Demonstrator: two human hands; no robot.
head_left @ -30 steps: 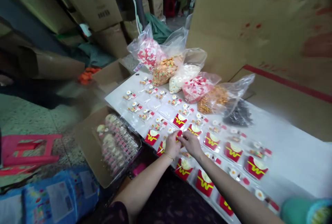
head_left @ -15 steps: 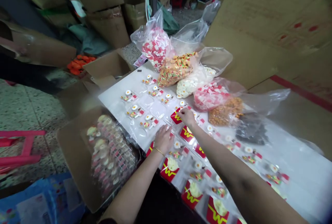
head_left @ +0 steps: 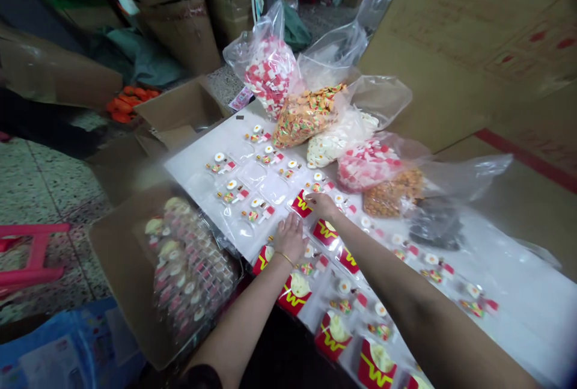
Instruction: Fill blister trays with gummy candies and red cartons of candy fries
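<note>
My right hand (head_left: 322, 207) is closed, its fingertips pinching the upper edge of a small red fries carton with a yellow zigzag (head_left: 301, 202), which lies over a clear plastic tray. Just to the left, my left hand (head_left: 291, 238) rests with its fingers stretched out over the clear trays, beside that carton. A clear blister tray (head_left: 270, 189) with bare hollows is near both hands. Around it, other trays hold miniature fried eggs (head_left: 256, 203), burgers and red-and-white pieces. More red cartons with cream-coloured tops (head_left: 333, 335) line the table's near edge.
Plastic bags of red-and-white pieces (head_left: 269, 76), burger-like pieces (head_left: 309, 115) and egg pieces (head_left: 338, 139) stand along the far edge. Left of the table, an open cardboard box (head_left: 121, 281) holds stacked filled trays. A large carton (head_left: 464, 46) borders the right; a pink stool (head_left: 33, 257) stands left.
The view has shifted slightly. My left hand has moved a little to the right, its fingers closer to the right hand. My right hand stays at the same red carton.
</note>
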